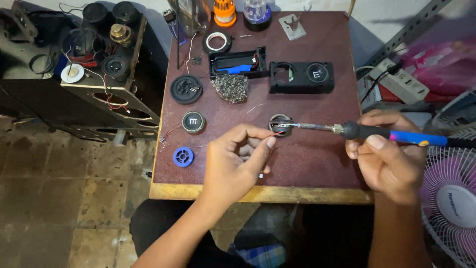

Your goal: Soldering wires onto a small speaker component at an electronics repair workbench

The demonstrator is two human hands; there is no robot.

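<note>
The person sits at a small maroon-topped work table (317, 164), both hands out over its near half; the right hand (386, 159) is wrapped around a soldering iron (382, 133) with a black grip and a blue-and-purple handle, thumb on top, the metal shaft pointing left; its tip rests at a small round speaker driver (280, 124) lying on the table near the middle; the left hand (238, 159) pinches a thin red wire (272, 134) between thumb and forefinger, the other fingers curled in, and the wire runs up toward that same driver, meeting the iron's tip there as far as I can see.

Further back lies a black speaker housing (301, 77) with one round cone in place and one hole open; just left of it an opened black case (237, 63) with a blue battery cell inside; in front of that a tangle of metal wool (230, 88); to the left a black round grille (186, 89), a second small driver (193, 122) with a red lead, and a blue solder spool (183, 157) near the table's left edge; a roll of black tape (216, 42) sits toward the back; off to the left stands a large wooden speaker cabinet (106, 74); at the right, a white power strip (402, 79) and a pink fan (451, 198).
</note>
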